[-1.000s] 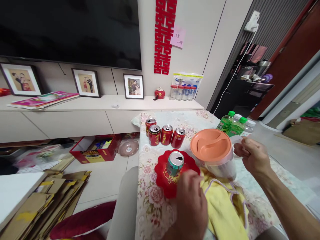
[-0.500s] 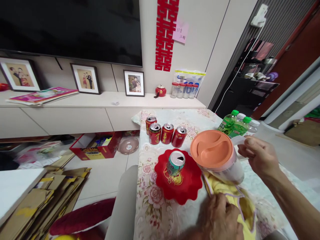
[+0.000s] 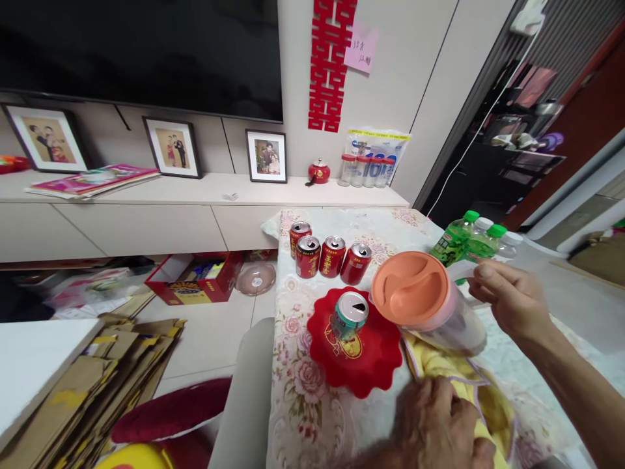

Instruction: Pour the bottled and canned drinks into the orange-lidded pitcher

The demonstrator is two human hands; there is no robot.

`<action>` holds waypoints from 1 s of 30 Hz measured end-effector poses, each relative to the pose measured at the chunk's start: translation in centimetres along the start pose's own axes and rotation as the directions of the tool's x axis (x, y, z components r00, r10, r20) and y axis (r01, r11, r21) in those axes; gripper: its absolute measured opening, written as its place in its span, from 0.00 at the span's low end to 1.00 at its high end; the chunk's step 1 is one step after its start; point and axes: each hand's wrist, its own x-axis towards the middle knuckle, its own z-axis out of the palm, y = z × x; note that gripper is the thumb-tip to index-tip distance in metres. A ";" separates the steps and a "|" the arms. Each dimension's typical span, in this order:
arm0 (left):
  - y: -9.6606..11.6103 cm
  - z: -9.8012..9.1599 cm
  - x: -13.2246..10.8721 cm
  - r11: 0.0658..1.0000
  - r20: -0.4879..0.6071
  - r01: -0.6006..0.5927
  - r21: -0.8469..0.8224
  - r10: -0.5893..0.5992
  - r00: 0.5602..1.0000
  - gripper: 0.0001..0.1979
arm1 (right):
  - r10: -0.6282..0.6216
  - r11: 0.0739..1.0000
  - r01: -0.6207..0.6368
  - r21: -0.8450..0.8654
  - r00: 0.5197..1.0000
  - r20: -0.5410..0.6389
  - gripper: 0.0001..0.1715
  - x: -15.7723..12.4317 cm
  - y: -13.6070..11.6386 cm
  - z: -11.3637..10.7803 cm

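Observation:
My right hand is closed around the handle of a clear plastic pitcher with an orange lid. The pitcher leans left, its spout side close to the can. A green and silver can with an opened top stands on a red scalloped plate. No stream of liquid is visible. My left hand lies low on a yellow cloth, fingers curled against it; the fingertips are partly hidden. Behind the plate stand several red cans, their tops opened.
Green-capped bottles stand at the right back of the flowered tablecloth. Beyond is a white cabinet with picture frames and lidded jars. Flattened cardboard and a red box lie on the floor at left.
The pitcher has shifted slightly left toward the can and appears tipped a little more. My left hand stays on the cloth. The whole view has swung slightly.

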 end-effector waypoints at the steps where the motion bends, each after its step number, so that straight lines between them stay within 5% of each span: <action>1: 0.0 -0.1 0.0 1.000 0.001 -0.005 0.001 0.005 1.000 0.16 | -0.002 1.000 0.002 -0.010 1.000 0.009 0.32 0.1 0.0 -0.1; 30: 0.4 -1.3 0.8 0.995 -0.002 -0.068 0.078 0.069 0.998 0.16 | -0.098 0.963 0.122 -0.241 0.989 0.113 0.37 0.2 -3.8 1.5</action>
